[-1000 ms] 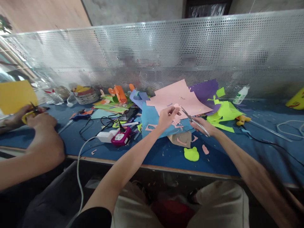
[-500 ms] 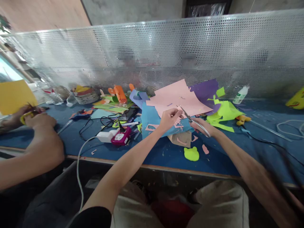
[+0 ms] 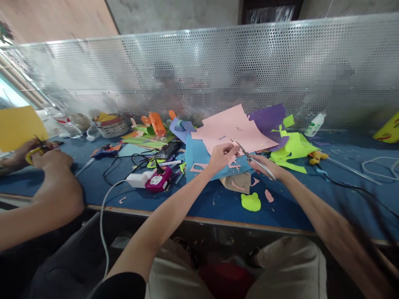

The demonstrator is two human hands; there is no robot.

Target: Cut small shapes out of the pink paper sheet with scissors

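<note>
My right hand (image 3: 264,167) grips a pair of scissors (image 3: 246,153), their blades pointing up and left toward my other hand. Between the fingertips of my left hand (image 3: 223,154) is a small piece of pink paper, mostly hidden by the fingers. Both hands are over a large pink sheet (image 3: 232,124) and a blue sheet (image 3: 195,155) strewn with pink offcuts. Closer to me lie a lime-green bear-head cutout (image 3: 251,202) and a small pink cutout (image 3: 269,196). A brown scrap (image 3: 237,183) sticks out from under the blue sheet.
Lime-green scraps (image 3: 293,147) and purple paper (image 3: 271,116) lie to the right, near a white glue bottle (image 3: 316,124). On the left are a magenta power socket (image 3: 158,179) with cables and a basket (image 3: 110,126). Another person's hands (image 3: 46,155) hold scissors and yellow paper. A perforated metal screen (image 3: 199,66) stands behind.
My hands and the scissors stay almost in the same place. At the left, the other person's scissors have shifted slightly against the yellow paper.
</note>
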